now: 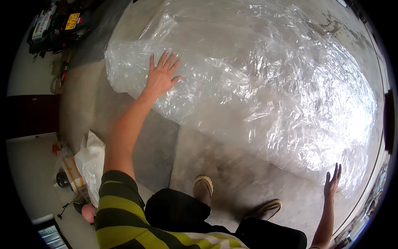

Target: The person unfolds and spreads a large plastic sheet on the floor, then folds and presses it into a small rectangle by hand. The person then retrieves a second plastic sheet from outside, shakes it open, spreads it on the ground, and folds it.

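A large sheet of clear plastic film (232,89) lies spread and wrinkled over the concrete floor in front of me, shining brightly on the right. My left hand (161,76) is over the film's left part with its fingers spread, palm down; whether it presses on the film or hovers just above I cannot tell. At the lower right, my right hand (333,182) is beside the film's near edge, its fingers stretched out and nothing seen in them. Both arms reach wide apart.
My two shoes (202,189) stand on the concrete floor (232,166) near the film's edge. To the left are a white bag (92,159), a cardboard box (74,170) and a pink round object (88,213). A vehicle with a yellow plate (72,21) stands at the upper left.
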Action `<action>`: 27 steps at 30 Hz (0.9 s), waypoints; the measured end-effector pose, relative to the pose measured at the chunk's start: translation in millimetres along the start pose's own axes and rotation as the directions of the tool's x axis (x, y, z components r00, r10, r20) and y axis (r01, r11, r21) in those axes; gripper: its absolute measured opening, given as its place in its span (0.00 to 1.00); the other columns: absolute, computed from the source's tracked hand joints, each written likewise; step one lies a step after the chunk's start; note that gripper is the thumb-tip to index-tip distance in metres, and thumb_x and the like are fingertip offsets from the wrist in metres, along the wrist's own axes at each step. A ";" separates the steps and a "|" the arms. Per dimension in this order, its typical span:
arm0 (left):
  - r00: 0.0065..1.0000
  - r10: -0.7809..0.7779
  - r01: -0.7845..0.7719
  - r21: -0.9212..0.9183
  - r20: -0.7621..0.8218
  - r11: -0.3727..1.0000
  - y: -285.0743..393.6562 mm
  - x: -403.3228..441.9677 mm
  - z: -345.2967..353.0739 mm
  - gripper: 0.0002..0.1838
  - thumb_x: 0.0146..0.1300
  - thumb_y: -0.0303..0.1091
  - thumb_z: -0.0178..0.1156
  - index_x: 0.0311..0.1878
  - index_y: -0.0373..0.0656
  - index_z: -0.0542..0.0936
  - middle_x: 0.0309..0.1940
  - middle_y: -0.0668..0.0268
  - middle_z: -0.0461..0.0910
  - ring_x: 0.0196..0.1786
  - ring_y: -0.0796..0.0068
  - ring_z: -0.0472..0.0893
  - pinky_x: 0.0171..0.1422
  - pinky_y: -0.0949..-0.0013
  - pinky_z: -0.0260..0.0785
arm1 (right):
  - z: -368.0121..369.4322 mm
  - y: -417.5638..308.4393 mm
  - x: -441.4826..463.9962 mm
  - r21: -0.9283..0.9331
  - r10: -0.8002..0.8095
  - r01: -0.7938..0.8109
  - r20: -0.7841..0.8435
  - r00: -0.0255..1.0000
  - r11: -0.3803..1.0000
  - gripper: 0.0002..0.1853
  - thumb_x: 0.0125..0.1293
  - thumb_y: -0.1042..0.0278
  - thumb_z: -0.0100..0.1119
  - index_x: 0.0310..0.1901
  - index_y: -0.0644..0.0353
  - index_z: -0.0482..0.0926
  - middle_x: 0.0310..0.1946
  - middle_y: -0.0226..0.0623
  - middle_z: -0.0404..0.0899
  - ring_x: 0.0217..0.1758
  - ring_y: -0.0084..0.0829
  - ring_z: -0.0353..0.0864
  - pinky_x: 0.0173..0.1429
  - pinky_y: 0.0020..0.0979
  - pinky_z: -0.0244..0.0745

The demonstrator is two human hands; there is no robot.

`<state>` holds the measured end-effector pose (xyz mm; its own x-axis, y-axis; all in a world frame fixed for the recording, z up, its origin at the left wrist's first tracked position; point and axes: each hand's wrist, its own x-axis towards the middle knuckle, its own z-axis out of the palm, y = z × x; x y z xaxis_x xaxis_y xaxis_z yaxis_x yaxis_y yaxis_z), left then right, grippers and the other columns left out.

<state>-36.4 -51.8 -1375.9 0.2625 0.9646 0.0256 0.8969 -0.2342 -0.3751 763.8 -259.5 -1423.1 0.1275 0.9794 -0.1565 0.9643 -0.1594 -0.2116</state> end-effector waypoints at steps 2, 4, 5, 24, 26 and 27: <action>0.995 0.068 -0.067 -0.017 0.079 0.998 -8.6 -22.8 29.2 0.38 0.65 0.48 0.57 0.76 0.57 0.55 0.77 0.65 0.53 0.79 0.60 0.49 0.78 0.36 0.36 | 0.2 -7.8 3.6 -0.085 -0.113 0.122 0.104 0.988 0.989 0.34 0.70 0.58 0.54 0.75 0.50 0.55 0.77 0.48 0.47 0.78 0.51 0.49 0.76 0.52 0.49; 0.982 -0.043 0.033 0.056 0.185 0.998 -41.6 -26.8 63.6 0.36 0.66 0.47 0.56 0.76 0.58 0.57 0.77 0.64 0.52 0.79 0.62 0.50 0.76 0.32 0.39 | 1.7 -18.3 13.1 -0.332 0.114 -0.020 0.266 0.957 0.943 0.37 0.69 0.58 0.55 0.76 0.46 0.51 0.77 0.47 0.44 0.78 0.52 0.48 0.75 0.59 0.47; 0.885 -0.362 0.360 0.061 0.292 0.931 -51.4 -20.3 70.2 0.36 0.65 0.44 0.57 0.75 0.56 0.57 0.77 0.62 0.52 0.78 0.62 0.51 0.77 0.36 0.42 | 12.0 -7.5 15.2 -0.399 0.230 -0.108 0.273 0.934 0.911 0.38 0.69 0.58 0.55 0.77 0.45 0.50 0.77 0.47 0.43 0.78 0.52 0.47 0.74 0.62 0.47; 0.364 -0.105 0.366 -0.246 0.925 -0.897 22.6 -152.3 180.7 0.35 0.65 0.49 0.60 0.71 0.44 0.65 0.69 0.61 0.66 0.69 0.56 0.67 0.70 0.48 0.63 | 102.0 179.4 -60.3 0.823 0.650 -0.232 0.555 0.519 -0.518 0.42 0.55 0.54 0.72 0.64 0.65 0.59 0.55 0.52 0.67 0.56 0.46 0.73 0.52 0.44 0.77; 0.412 -0.098 0.376 -0.267 0.906 -0.887 19.6 -150.9 169.5 0.33 0.63 0.48 0.63 0.68 0.45 0.68 0.68 0.62 0.68 0.69 0.57 0.67 0.71 0.48 0.62 | 158.7 251.8 -65.5 0.853 0.678 -0.177 0.501 0.538 -0.491 0.28 0.52 0.65 0.72 0.53 0.64 0.70 0.34 0.43 0.76 0.35 0.45 0.79 0.38 0.42 0.78; 0.437 -0.096 0.383 -0.281 0.894 -0.880 19.4 -150.7 163.4 0.32 0.61 0.47 0.65 0.66 0.46 0.71 0.67 0.64 0.70 0.69 0.57 0.67 0.72 0.48 0.61 | 207.0 308.1 -71.0 0.873 0.689 -0.141 0.460 0.560 -0.468 0.22 0.51 0.70 0.72 0.47 0.63 0.76 0.23 0.39 0.81 0.25 0.44 0.83 0.31 0.41 0.79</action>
<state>-116.7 -181.9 -1538.4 -0.2891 0.5527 -0.7816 -0.5883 0.5415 0.6005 1003.8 -403.7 -1676.8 0.6290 0.3822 -0.6769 -0.6715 -0.1715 -0.7209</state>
